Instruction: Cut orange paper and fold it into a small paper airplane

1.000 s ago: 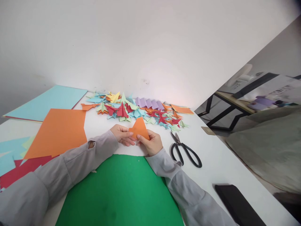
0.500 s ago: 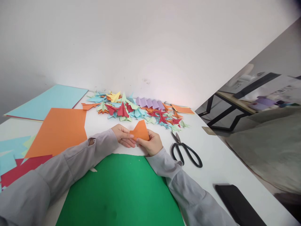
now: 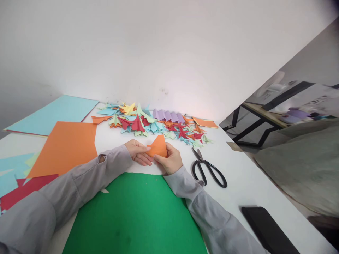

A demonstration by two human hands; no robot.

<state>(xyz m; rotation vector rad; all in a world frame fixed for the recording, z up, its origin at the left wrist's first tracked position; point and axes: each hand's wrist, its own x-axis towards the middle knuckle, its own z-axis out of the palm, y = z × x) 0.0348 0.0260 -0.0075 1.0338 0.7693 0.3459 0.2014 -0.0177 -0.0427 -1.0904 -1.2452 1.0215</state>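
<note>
A small folded piece of orange paper (image 3: 158, 146) is held up between my two hands, above the far edge of the green sheet (image 3: 135, 211). My left hand (image 3: 139, 152) pinches its left end with the thumb on top and the other fingers below. Round the right side, my right hand (image 3: 171, 159) is closed on the paper, its thumb lying across the front. A pile of folded paper planes in several colours (image 3: 137, 123) lies behind the hands, with a pleated purple paper (image 3: 168, 115) on it.
Black-handled scissors (image 3: 208, 167) lie to the right, blades partly apart. Nearer me is a black flat object (image 3: 267, 225). Large orange paper (image 3: 67, 146), light blue sheets (image 3: 55, 114) and red paper (image 3: 29, 190) are on the left. The white wall (image 3: 148, 49) rises behind the table.
The orange paper's left end has shifted slightly, and a small flap edge shows by my left thumb. Both hands keep nearly the same place and grip.
</note>
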